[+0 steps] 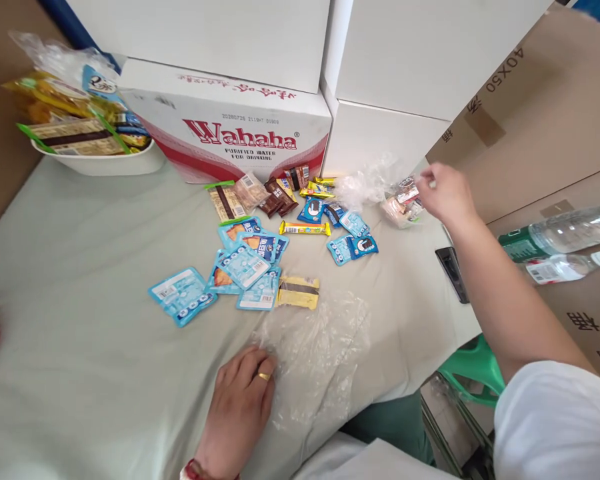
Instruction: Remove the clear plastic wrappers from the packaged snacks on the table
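Observation:
My left hand (243, 403) rests on the cloth near the front, fingers curled together at the edge of a flat, clear plastic bag (325, 360). To the right, my right hand (447, 192) is closed, with its fingertips against a clear-wrapped snack packet (403, 205); what lies between the fingers is partly hidden. Beside that packet is a crumpled clear bag (363, 185). Light-blue snack packets (245, 265) lie in a loose pile at the middle, with a yellow packet (299, 293) next to them. Brown packets (279, 198) and a yellow bar (305, 229) lie behind.
A Wahaha water carton (240, 133) stands at the back. A white basket (115, 162) full of snacks is at the back left. At the right edge lies a black object (451, 273); past it are bottles (575, 230) and a green stool (473, 370).

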`<state>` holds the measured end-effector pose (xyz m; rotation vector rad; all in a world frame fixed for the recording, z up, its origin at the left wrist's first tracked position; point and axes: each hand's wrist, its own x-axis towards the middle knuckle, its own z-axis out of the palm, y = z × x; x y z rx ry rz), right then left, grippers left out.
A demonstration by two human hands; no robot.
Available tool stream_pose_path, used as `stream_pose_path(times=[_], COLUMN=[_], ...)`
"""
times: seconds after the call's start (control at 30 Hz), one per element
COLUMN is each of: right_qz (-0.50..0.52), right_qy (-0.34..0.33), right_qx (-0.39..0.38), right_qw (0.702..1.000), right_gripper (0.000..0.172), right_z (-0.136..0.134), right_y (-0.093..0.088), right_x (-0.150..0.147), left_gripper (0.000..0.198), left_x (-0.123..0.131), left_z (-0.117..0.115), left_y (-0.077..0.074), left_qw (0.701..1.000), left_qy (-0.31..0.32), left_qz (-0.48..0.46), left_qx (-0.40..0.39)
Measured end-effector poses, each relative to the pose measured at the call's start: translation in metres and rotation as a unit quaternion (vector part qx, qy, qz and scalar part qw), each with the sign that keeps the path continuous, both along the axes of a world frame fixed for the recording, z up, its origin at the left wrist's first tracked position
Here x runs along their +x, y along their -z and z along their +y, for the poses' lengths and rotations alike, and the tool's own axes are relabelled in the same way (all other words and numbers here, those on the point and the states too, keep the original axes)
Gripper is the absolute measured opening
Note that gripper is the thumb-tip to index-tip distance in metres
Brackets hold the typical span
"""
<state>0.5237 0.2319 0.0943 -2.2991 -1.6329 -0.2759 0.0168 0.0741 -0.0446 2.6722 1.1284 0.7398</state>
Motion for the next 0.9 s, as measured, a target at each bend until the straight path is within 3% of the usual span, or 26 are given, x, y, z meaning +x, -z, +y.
stream_pose_path(times=[0.13,0.2,0.3,0.43,0.57,0.7,0.8,0.9], right_qz=[0.061,0.082,0.086,0.079,0.019,-0.050,-0.068,-0.045], right_qy=[0.089,0.078,0.061,0.053,0.086,0.133,0.064,-0.073], right_qx=[-0.034,-0.041,-0.028,-0.054,-0.147,-0.083,-0.100,-0.166], right_qw=[0.994,0.993,0.994,0.994,0.985,0.986,0.991,0.982], right_gripper=[0.038,0.031,0.028,0.025,0.019,0.042,0.054,0.059], right_z=[-0.045,-0.043,-0.017,0.019,0.025,0.029,0.056,0.097], right_y=[0.051,0.069,0.080,0.070,0.035,0.002,0.007,0.033], right_x=[0.010,0.002,-0.017,-0.039,-0.049,-0.054,-0.065,-0.081], left_gripper=[0.020,0.021,0.021,0.021,0.021,0.020,0.020,0.020], left_x=[0.000,-0.001,-0.001,0.000,0.000,0.000,0.000,0.001], left_z=[-0.001,-0.001,-0.001,-0.001,-0.001,-0.001,-0.001,-0.002], left_y=[0.003,0.004,0.005,0.004,0.004,0.005,0.004,0.002], left_qw=[1.000,1.000,1.000,1.000,1.000,0.999,0.999,0.999], left_qy=[-0.003,-0.003,-0.003,-0.003,-0.010,-0.012,-0.019,-0.020], left_qz=[-0.002,-0.003,-0.003,-0.007,-0.020,-0.026,-0.026,-0.025], left_qx=[-0.005,-0.006,-0.003,-0.010,-0.018,-0.021,-0.024,-0.032])
